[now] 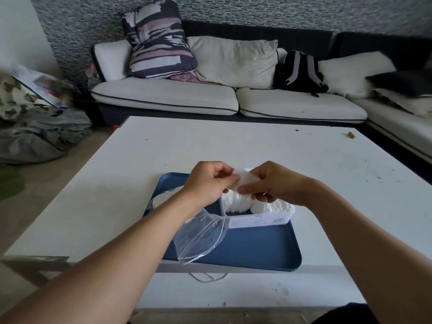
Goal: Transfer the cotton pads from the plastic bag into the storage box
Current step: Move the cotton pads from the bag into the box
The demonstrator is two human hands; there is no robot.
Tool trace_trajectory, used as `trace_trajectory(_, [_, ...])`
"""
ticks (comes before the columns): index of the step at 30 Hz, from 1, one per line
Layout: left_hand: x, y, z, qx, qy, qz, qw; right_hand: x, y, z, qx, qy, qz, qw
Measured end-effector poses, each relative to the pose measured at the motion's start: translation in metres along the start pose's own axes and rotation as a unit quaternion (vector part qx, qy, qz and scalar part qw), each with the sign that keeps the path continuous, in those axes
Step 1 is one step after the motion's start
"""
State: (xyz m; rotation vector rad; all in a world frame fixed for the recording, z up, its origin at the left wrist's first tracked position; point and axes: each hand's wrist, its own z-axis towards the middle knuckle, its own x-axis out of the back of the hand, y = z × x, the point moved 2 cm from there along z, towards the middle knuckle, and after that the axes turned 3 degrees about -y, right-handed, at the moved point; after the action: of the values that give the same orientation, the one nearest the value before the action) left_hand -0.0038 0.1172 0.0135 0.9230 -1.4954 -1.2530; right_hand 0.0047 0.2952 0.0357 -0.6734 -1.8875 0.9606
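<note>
Fingers (221, 177) of your left hand (205, 183) are curled in, with thumb and fingertips pinching the left end of a small stack of white cotton pads (240, 181). Your right hand (273, 183) mirrors that: its fingers are bent and closed on the right end of the same stack, the thumb lying along the near edge. Between the two hands you hold the stack level, just above the storage box.

Below your left wrist lies the plastic bag (201, 237), clear and crumpled, its open mouth turned toward the box; part of it runs under your forearm, and a loose edge hangs past the near rim of the tray. How many pads remain inside it cannot be told.

Directly under your fingers stands the storage box (257, 220), white, rectangular and open on top, with a pale label on its near wall. More cotton pads stand packed on edge inside it, a ruffled white row filling it from left to right.

Box and bag both rest on a dark blue tray (257, 251), which sits on the white worktop (93, 206). Far to the right of your fingers, near the worktop's back edge, lies a small brownish cylinder (351, 135).
</note>
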Motion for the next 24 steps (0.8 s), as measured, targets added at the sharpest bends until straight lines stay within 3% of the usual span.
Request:
trace_trajectory(5, [-0.001, -0.012, 0.001, 0.091, 0.004, -0.143, 0.985, 0.012, 0.012, 0.005, -0.012, 0.081, 0.190, 0.978])
trace_trajectory(8, [-0.003, -0.018, 0.002, 0.112, 0.004, -0.123, 0.986, 0.011, 0.016, 0.005, -0.058, 0.092, 0.162, 0.981])
trace_trajectory(12, [0.000, -0.022, 0.005, 0.031, 0.052, 0.130, 0.990, 0.009, 0.022, 0.009, -0.137, 0.125, -0.001, 0.983])
trace_trajectory(15, [-0.003, -0.019, -0.001, -0.087, 0.034, 0.279, 0.956, 0.001, 0.026, 0.015, -0.204, 0.149, -0.134, 0.958])
trace_trajectory(18, [-0.014, -0.019, -0.007, -0.167, -0.047, 0.399, 0.900, -0.006, 0.028, 0.017, -0.225, 0.164, -0.185, 0.943])
trace_trajectory(24, [-0.035, -0.030, -0.011, -0.117, -0.177, 0.510, 0.833, -0.009, 0.037, 0.015, -0.233, 0.208, -0.237, 0.920])
